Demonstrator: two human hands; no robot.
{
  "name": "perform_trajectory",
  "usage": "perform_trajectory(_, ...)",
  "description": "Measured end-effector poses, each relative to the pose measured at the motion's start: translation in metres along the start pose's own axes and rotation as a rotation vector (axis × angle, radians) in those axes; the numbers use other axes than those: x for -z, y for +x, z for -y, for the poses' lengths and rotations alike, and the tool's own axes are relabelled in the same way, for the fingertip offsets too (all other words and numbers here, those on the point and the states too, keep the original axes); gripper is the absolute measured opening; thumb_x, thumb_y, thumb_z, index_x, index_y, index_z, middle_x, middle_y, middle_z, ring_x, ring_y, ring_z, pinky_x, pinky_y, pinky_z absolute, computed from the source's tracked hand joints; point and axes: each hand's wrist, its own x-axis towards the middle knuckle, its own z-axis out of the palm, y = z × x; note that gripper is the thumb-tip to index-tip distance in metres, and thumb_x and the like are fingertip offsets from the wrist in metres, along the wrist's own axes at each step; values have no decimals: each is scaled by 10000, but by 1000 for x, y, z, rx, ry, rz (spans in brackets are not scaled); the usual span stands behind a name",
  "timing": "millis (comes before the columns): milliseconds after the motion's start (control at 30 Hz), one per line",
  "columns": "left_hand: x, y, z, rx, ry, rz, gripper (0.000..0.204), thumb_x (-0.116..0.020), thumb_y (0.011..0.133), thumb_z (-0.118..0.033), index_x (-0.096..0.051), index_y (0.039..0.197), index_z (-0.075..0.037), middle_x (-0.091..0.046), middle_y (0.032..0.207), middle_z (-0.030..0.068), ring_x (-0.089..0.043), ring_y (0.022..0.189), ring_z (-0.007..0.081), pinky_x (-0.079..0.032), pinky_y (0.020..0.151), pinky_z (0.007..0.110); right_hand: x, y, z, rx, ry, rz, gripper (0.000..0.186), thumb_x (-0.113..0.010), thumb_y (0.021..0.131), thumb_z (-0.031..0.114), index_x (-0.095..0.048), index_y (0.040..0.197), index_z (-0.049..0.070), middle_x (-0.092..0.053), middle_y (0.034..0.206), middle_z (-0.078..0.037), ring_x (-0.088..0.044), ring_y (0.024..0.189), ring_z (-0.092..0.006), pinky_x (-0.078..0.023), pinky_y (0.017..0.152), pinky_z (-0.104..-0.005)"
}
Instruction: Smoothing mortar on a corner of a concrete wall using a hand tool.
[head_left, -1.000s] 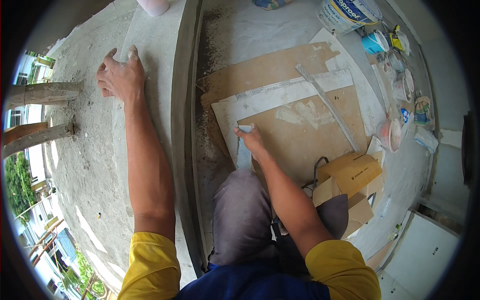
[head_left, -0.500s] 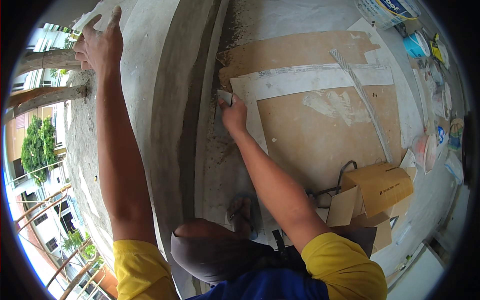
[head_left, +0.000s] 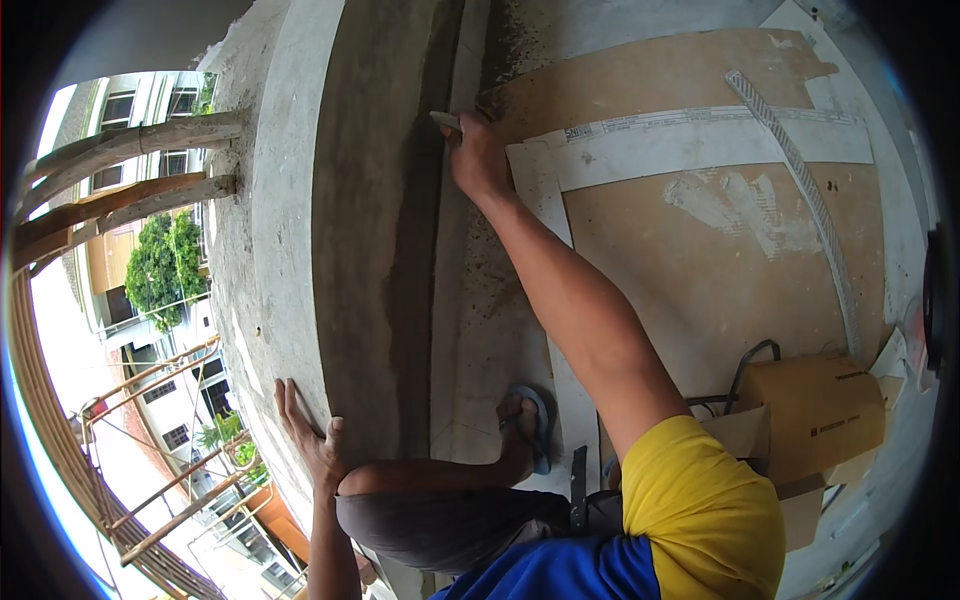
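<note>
Grey concrete forms the curved ledge [head_left: 290, 250], the landmark in the head view. The right hand [head_left: 478, 160] reaches to the ledge's inner foot, fingers clamped on a small trowel [head_left: 446, 120] whose blade touches the wet cement there. The left hand [head_left: 310, 440] lies flat on the ledge's top, fingers spread. Cardboard sheets [head_left: 700, 270] cover the floor beside the ledge.

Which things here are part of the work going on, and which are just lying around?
In use:
right hand, holding a small trowel
grey cement ledge
left hand, resting on the ledge

Lying about:
cardboard box
metal straightedge
cardboard sheets on the floor
</note>
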Motion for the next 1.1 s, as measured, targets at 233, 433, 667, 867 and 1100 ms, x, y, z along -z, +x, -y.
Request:
perform_trajectory(233, -12, 8, -4, -18, -124, -56, 1014, -611, 709, -744, -383, 1409, -47, -309, 1496, 214, -270, 1396, 374, -192, 1136, 519, -18, 17, -10, 86, -78, -89, 114, -598, 826, 40, -603, 930, -6, -599, 908, -185, -587, 889, -391, -469, 730, -480)
perform_trajectory(433, -11, 7, 10, -57, -114, -98, 1020, -600, 713, -755, -389, 1396, -28, -319, 1485, 226, -282, 1387, 379, -198, 1133, 520, -6, -73, 14, 256, -4, -16, 137, -580, 777, -13, -595, 908, 27, -563, 842, -140, -558, 799, -363, -469, 673, -459)
perform_trajectory(667, -16, 9, 8, -59, -105, -85, 1024, -573, 719, -774, -391, 1394, -26, -332, 1471, 233, -292, 1378, 382, -209, 1125, 523, -8, -4, -5, 126, -42, -134, 60, -585, 840, 21, -573, 898, 34, -566, 857, -145, -577, 850, -363, -481, 701, -464)
perform_trajectory(867, -12, 9, 7, -66, -109, -92, 1004, -577, 730, -757, -393, 1388, -21, -336, 1468, 233, -299, 1372, 381, -214, 1122, 522, -19, -27, -4, 210, -77, -51, 55, -585, 814, 13, -549, 852, 30, -581, 878, -143, -584, 849, -360, -489, 692, -455)
perform_trajectory(1100, -16, 7, 17, -67, -106, -98, 1013, -559, 735, -770, -386, 1390, -17, -340, 1463, 233, -286, 1379, 378, -209, 1125, 518, -2, -50, -3, 244, 4, 74, 53, -571, 808, -6, -558, 845, 30, -588, 865, -139, -587, 842, -358, -485, 679, -455)
